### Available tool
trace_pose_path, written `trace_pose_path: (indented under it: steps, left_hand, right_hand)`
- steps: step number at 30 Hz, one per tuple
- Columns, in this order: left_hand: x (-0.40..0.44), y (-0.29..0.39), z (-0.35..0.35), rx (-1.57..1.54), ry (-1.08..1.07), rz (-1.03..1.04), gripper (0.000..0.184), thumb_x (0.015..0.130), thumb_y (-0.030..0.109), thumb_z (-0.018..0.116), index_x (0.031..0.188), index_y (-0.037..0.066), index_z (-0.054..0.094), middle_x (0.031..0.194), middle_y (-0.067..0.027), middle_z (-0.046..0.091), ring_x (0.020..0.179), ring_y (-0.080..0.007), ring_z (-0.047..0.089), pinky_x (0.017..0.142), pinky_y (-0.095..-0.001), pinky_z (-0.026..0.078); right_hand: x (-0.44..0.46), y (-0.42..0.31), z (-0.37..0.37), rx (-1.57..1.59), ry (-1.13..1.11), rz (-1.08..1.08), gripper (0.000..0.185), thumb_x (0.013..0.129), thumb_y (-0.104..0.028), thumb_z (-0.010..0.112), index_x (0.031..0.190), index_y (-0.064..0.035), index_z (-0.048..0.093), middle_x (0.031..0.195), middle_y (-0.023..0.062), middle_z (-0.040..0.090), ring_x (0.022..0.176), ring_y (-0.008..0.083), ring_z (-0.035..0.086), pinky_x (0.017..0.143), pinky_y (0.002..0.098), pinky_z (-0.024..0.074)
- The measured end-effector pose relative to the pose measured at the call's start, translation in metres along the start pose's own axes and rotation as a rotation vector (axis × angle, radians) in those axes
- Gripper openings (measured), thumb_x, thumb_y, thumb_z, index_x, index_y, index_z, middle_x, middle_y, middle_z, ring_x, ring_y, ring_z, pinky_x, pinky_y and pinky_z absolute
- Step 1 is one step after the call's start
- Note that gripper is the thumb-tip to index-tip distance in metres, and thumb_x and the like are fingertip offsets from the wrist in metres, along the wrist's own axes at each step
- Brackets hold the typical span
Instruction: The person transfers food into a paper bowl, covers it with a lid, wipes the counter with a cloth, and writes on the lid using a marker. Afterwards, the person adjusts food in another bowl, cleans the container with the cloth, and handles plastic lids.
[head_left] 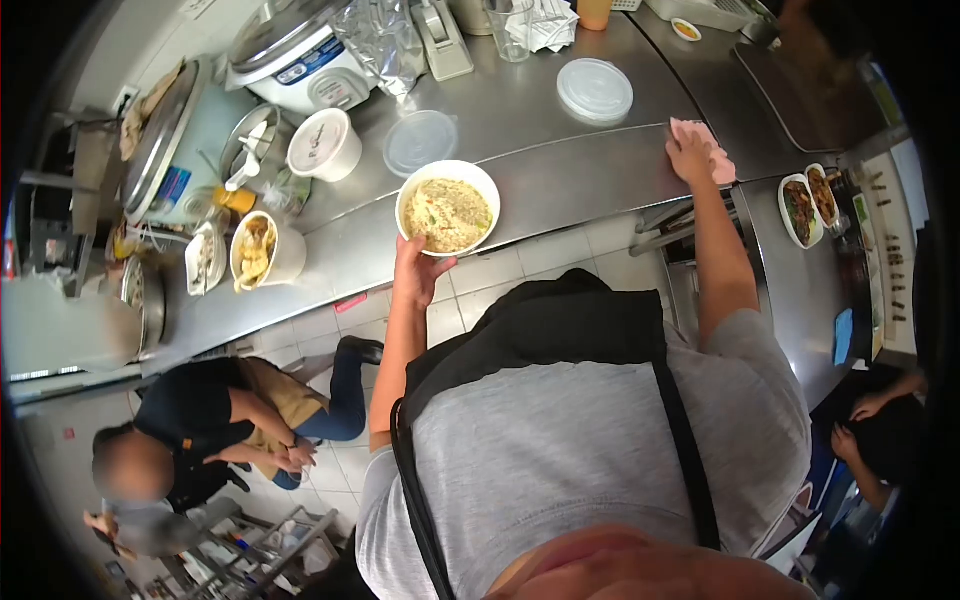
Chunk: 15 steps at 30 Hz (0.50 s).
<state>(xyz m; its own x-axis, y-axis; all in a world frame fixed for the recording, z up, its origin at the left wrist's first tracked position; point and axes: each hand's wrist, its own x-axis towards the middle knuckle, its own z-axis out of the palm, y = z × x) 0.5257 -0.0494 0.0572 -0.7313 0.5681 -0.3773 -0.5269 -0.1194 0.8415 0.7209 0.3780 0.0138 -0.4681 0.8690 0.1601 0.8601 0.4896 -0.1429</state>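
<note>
Bowl, white and filled with pale, rice-like food, taken as clock centre, 12 at top of view; it sits at the front edge of the steel bench, lower rim projecting past it above the tiled floor. Whether its base rests on metal cannot be told. Left hand, between 6 and 7 o'clock, is partly closed on the bowl, thumb at the rim, other fingers mostly hidden beneath. Right hand, between 2 and 3 o'clock, lies over a pink cloth, fingers partly spread; cannot tell whether they grip it or only press. Neighbours: clear lid at 11, close to the bowl; closed white tub at 10; open tub of food between 8 and 9; round translucent lids, apparently stacked, between 1 and 2. Risk 1: if the left grip slackens or its thumb bears down, the overhanging bowl could tip and spill floorward. Risk 2: thumb so near the contents could slip in and foul them. Risk 3: a wide cloth stroke toward 1 o'clock could shove the lids; toward 3, it could meet the food trays.
</note>
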Motion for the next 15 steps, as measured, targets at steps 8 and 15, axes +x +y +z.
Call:
trace_pose_path:
  steps: [8, 15]
  left_hand:
    - [0.057, 0.015, 0.039, 0.011, -0.168, -0.059, 0.052, 0.077, 0.024, 0.050, 0.121, 0.015, 0.025, 0.116, -0.0074, 0.040, 0.100, -0.0222, 0.046, 0.067, -0.0369, 0.048]
    - [0.082, 0.013, 0.067, 0.083, -0.158, -0.061, 0.047, 0.079, 0.030, 0.051, 0.117, 0.013, 0.030, 0.112, -0.0086, 0.043, 0.095, -0.0219, 0.049, 0.068, -0.0346, 0.050]
  right_hand:
    - [-0.042, -0.066, 0.022, 0.426, 0.202, -0.599, 0.017, 0.075, -0.009, 0.048, 0.087, -0.0094, 0.060, 0.086, 0.0041, 0.060, 0.084, 0.0205, 0.054, 0.074, 0.0347, 0.0430]
    - [-0.029, -0.182, -0.019, 1.204, -0.324, -0.489, 0.021, 0.084, -0.011, 0.042, 0.094, -0.0068, 0.060, 0.088, 0.0072, 0.057, 0.079, 0.0176, 0.056, 0.070, 0.0262, 0.0433]
